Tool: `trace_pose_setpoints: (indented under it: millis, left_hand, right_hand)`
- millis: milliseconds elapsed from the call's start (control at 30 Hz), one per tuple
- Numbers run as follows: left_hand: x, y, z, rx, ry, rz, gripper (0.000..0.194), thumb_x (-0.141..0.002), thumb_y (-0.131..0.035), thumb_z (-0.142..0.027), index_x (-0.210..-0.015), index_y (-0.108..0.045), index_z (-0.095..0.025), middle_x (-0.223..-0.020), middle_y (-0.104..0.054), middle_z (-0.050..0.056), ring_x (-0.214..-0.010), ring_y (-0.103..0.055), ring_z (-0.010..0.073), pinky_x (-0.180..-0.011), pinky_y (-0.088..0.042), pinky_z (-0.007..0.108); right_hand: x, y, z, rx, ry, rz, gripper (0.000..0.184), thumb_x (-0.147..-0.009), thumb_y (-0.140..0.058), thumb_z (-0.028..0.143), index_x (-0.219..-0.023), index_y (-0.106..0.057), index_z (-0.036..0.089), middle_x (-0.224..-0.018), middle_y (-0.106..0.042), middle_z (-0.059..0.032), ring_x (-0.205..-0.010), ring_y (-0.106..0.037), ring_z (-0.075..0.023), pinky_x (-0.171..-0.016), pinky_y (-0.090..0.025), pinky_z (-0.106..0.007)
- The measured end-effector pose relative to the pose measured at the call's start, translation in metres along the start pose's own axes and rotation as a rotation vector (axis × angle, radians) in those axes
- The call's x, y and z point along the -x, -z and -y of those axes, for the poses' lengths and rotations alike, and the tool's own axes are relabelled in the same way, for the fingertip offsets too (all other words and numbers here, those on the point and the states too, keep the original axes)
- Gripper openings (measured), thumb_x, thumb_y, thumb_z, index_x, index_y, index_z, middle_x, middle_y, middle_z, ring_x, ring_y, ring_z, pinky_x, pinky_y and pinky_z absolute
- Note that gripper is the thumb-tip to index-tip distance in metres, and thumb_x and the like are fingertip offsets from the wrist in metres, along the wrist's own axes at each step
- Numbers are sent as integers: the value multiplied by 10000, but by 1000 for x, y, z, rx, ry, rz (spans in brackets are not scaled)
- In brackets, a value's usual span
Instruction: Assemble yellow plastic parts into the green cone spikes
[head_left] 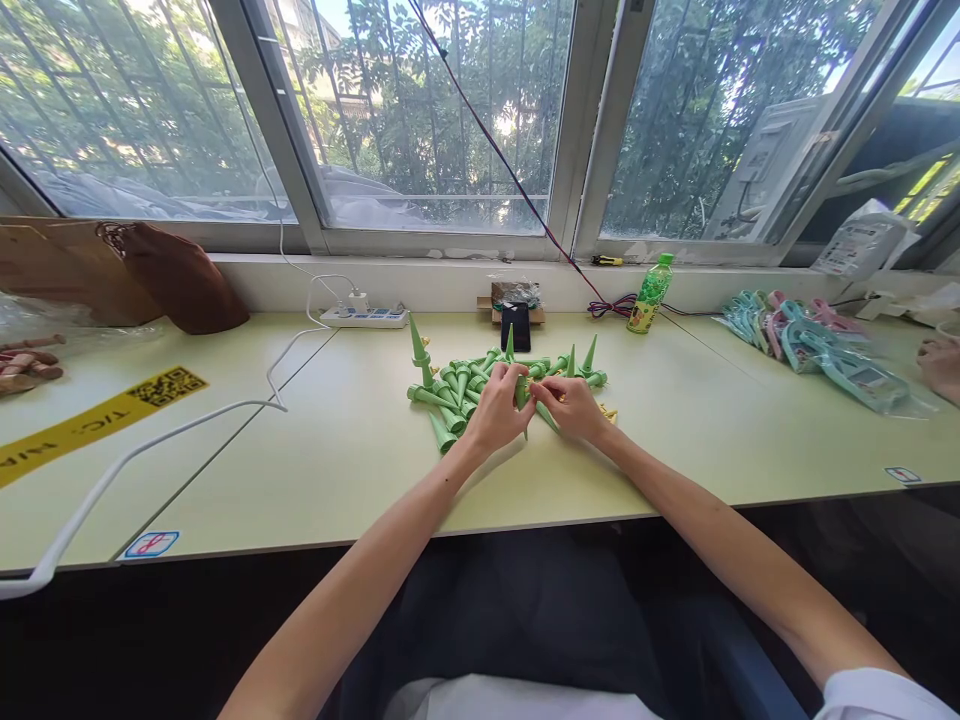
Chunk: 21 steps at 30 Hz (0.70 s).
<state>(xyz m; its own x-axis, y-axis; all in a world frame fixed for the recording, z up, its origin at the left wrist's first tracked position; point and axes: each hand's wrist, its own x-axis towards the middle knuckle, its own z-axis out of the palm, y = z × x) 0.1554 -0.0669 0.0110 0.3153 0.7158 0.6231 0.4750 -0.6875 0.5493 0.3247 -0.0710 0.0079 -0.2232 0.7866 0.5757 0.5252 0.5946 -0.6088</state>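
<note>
My left hand is closed round a green plastic spike, whose pointed tip shows below the fingers. Close beside it, my right hand pinches at the upper end of the same spike; whatever sits between these fingertips is too small to make out. A heap of similar green cone-shaped spikes lies under and around both hands, mostly on their sides. One spike stands point up at the left of the heap. Small yellow pieces lie by my right wrist and among the spikes.
Behind the heap lies a black phone. A green drink bottle and a white power strip stand near the window sill. Bagged pastel items lie at right, near another person's hand. A white cable crosses the left side.
</note>
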Motion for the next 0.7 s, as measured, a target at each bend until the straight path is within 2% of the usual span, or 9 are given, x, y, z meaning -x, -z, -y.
trace_pose_setpoints:
  millis: [433, 600, 700]
  left_hand:
    - [1, -1, 2, -25, -10, 6, 302, -827, -631, -176, -1105, -518, -207, -1059, -512, 41, -526, -470, 55, -628, -488, 277]
    - [1, -1, 2, -39, 6, 3, 295, -831, -627, -175, -1103, -517, -209, -1059, -512, 41, -530, -472, 61, -639, -486, 281]
    - [1, -1, 3, -49, 11, 4, 309, -824, -637, -175, -1107, -518, -213, -1059, -515, 42, -539, -473, 69, -650, -487, 288]
  right_hand:
    - [0, 1, 2, 0, -43, 24, 665, -946, -382, 664, -507, -493, 177, -450, -331, 34, -461, -314, -97, -507, -249, -277]
    - [0, 1, 3, -4, -18, 31, 663, -954, -369, 655, -518, -511, 177, -449, -348, 33, -457, -316, -97, -511, -263, -274]
    - [0, 1, 3, -10, -8, -25, 623, -965, -378, 622, -553, -523, 178, -471, -382, 27, -478, -344, -104, -521, -281, -273]
